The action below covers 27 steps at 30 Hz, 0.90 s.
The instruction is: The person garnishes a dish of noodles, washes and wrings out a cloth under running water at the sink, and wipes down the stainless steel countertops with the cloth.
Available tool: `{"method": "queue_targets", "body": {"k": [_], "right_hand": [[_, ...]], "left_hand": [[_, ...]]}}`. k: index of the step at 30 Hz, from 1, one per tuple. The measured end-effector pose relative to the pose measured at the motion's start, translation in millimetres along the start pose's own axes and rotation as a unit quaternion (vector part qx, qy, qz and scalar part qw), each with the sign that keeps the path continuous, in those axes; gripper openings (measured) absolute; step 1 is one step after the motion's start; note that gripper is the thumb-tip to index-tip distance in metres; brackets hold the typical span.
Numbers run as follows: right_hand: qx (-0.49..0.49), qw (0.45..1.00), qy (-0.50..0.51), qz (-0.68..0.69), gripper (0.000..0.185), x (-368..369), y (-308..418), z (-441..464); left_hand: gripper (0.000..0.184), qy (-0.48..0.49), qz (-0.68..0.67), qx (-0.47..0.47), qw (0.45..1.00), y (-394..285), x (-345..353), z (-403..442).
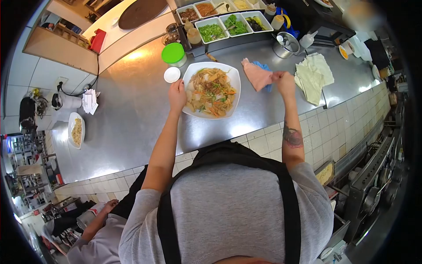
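A square white bowl (234,107) full of noodles with vegetables (212,90) stands on the steel counter in front of me. My left hand (177,94) grips the bowl's left rim. To the right, my right hand (284,81) is closed on the corner of a pink cloth (256,75). Partly under that cloth lies a blue cloth (266,67). A small white lid or dish (172,75) sits just beyond my left hand, beside a tub with a green lid (173,53).
Garnish trays (211,31) line the counter's back, with squeeze bottles (193,36) alongside. A metal pot (286,46) and pale cloths (314,75) are at right. At left stand a dish of food (77,130) and paper slips (90,102). Another person (94,237) is at lower left.
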State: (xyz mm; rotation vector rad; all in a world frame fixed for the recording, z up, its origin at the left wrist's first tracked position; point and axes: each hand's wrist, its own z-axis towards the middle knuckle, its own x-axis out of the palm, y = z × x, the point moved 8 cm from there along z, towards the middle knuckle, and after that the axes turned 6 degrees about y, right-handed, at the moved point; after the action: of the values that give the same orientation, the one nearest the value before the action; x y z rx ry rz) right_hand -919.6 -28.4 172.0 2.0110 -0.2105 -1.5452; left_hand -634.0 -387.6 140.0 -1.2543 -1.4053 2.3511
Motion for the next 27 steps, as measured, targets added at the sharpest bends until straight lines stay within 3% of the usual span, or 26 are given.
{"method": "queue_targets", "body": {"k": [1, 3, 4, 5, 6, 7, 8, 9, 11, 13, 15, 16, 18, 19, 21, 25, 27], "right_hand": [[-0.002, 1.000, 0.002, 0.001, 0.024, -8, 12, 1], [-0.264, 0.954, -0.112, 0.092, 0.024, -41, 79, -12], [-0.210, 0.932, -0.016, 0.294, 0.024, -32, 84, 0], [-0.144, 0.862, 0.081, 0.480, 0.024, -14, 93, 12], [-0.144, 0.862, 0.081, 0.479, 0.024, -8, 102, 22], [-0.115, 0.770, 0.133, 0.613, 0.024, 8, 109, 32], [-0.082, 0.655, 0.181, 0.729, 0.026, 25, 119, 40], [-0.083, 0.654, 0.184, 0.729, 0.026, 39, 126, 49], [-0.183, 0.869, 0.130, 0.441, 0.024, 56, 149, 59], [-0.367, 0.902, 0.108, 0.199, 0.016, 63, 197, 43], [-0.560, 0.811, 0.141, 0.094, 0.015, 88, 237, 23], [-0.559, 0.812, 0.138, 0.096, 0.015, 98, 247, 26], [-0.640, 0.746, 0.182, -0.029, 0.015, 126, 272, 8], [-0.638, 0.748, 0.180, -0.029, 0.015, 127, 278, 8], [-0.645, 0.712, 0.183, -0.210, 0.018, 143, 277, 4], [-0.669, 0.682, 0.147, -0.257, 0.019, 120, 238, 2], [-0.600, 0.719, 0.190, -0.294, 0.020, 103, 205, -3]], "left_hand": [[0.026, 0.008, -0.032, 0.003, 0.999, 1, 1, 4], [0.027, 0.032, -0.055, -0.019, 0.998, 13, 8, 13], [0.029, 0.057, -0.080, -0.042, 0.994, 21, 15, 18], [0.029, 0.057, -0.080, -0.042, 0.994, 22, 15, 27], [0.031, 0.119, -0.095, -0.074, 0.986, 27, 24, 36], [0.033, 0.181, -0.110, -0.105, 0.972, 31, 32, 37], [0.033, 0.179, -0.110, -0.107, 0.972, 23, 27, 37], [0.035, 0.196, -0.128, -0.146, 0.961, 17, 26, 37], [0.036, 0.211, -0.143, -0.184, 0.949, 9, 26, 32], [0.038, 0.181, -0.275, -0.170, 0.929, 6, 27, 27], [0.037, 0.170, -0.239, -0.149, 0.944, -5, 24, 21], [0.036, 0.158, -0.205, -0.125, 0.958, -13, 19, 22], [0.035, 0.162, -0.182, -0.108, 0.964, 1, 26, 26], [0.034, 0.164, -0.161, -0.094, 0.969, 10, 30, 26], [0.033, 0.163, -0.184, -0.082, 0.966, 21, 36, 27], [0.031, 0.139, -0.223, -0.090, 0.961, 17, 33, 24], [0.031, 0.138, -0.222, -0.091, 0.961, 10, 30, 23]]}}
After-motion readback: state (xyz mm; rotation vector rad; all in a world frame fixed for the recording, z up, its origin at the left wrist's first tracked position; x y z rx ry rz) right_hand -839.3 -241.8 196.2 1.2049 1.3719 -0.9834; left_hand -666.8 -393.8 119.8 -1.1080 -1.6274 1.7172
